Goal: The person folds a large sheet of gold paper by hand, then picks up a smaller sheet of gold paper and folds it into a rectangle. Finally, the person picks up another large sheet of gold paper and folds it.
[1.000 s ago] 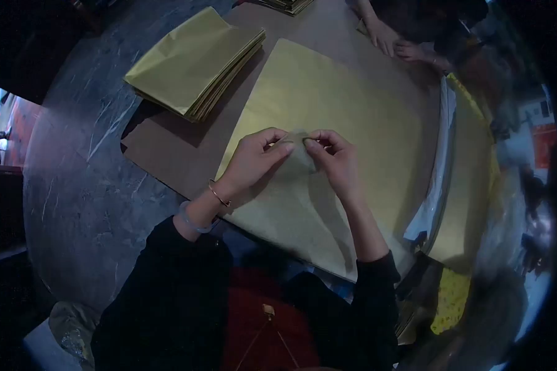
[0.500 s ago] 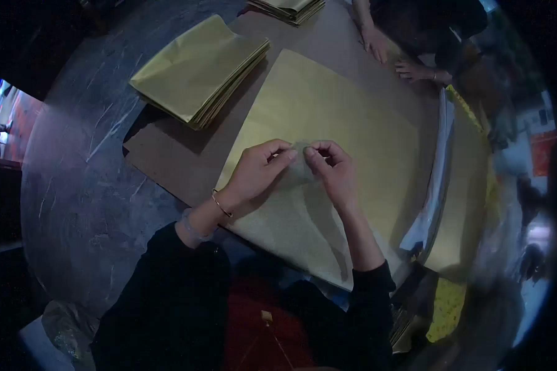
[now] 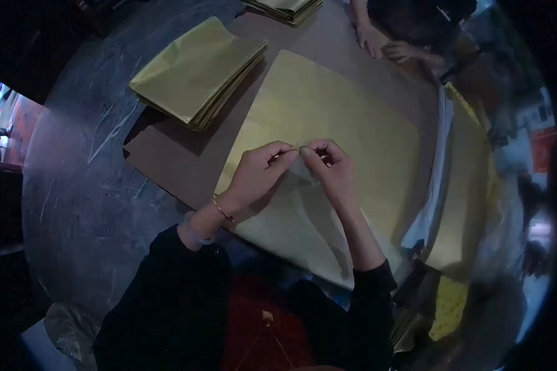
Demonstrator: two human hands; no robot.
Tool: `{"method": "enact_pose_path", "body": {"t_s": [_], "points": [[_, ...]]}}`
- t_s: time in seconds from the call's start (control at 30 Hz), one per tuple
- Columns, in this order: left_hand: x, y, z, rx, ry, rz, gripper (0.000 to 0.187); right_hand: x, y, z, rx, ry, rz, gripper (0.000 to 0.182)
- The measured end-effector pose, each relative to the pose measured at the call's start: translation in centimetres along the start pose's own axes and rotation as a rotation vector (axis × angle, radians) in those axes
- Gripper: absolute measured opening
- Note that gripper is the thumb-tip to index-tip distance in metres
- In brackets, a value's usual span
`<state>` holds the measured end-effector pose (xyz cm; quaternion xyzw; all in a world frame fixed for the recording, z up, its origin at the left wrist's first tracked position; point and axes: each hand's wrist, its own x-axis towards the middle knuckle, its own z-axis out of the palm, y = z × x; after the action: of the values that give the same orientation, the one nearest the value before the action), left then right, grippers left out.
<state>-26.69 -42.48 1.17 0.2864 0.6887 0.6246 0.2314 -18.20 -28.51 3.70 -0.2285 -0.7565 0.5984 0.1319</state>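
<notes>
Head view; landmark is the big gold sheet [image 3: 359,136]. Over the sheet, left hand [image 3: 254,177] and right hand [image 3: 333,174] each pinch a thin pale scrap [image 3: 302,168], thumb to forefinger, tips nearly touching. Scrap blurry, right at the fingertips. Probably best: light, even pinch, steady tension, no tearing. Gold paper stack [image 3: 195,68] left of sheet; co-worker's hand [image 3: 366,40] beyond it.

- Thin piece [image 3: 304,166] in my pinch: pale grey, blurred.
- Sheet [image 3: 346,117] before me: muted gold-yellow, plain.
- Folded stack [image 3: 189,71]: deeper gold-yellow.
- Board [image 3: 170,147]: brown.
- My sleeves [image 3: 372,285]: black.
- My garment front [image 3: 247,334]: dark red.
- My thin bracelet [image 3: 223,209]: gold-toned.
- Floor [image 3: 99,191]: grey, streaked with pale lines.
- Side strip [image 3: 436,179]: whitish.
- Lower-right piece [image 3: 449,309]: bright yellow, darker speckling.
</notes>
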Motion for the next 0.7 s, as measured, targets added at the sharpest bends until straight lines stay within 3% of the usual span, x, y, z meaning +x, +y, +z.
{"method": "enact_pose_path", "body": {"t_s": [0.27,0.5,0.57,0.7], "points": [[-0.02,0.52,-0.04,0.031,0.004,-0.027,0.022,-0.22,-0.24,0.04,-0.004,0.007,-0.029,0.016],[-0.08,0.38,-0.22,-0.003,-0.059,-0.082,0.019,-0.22,-0.02,-0.01,0.07,-0.027,0.067,0.018],[-0.09,0.44,-0.13,0.027,-0.024,-0.045,0.02,-0.04,0.44,0.04,0.029,-0.005,-0.035,0.017],[-0.09,0.74,-0.31,0.015,-0.035,-0.085,0.022,-0.15,-0.45,0.27,0.028,-0.004,0.041,0.015]]}}
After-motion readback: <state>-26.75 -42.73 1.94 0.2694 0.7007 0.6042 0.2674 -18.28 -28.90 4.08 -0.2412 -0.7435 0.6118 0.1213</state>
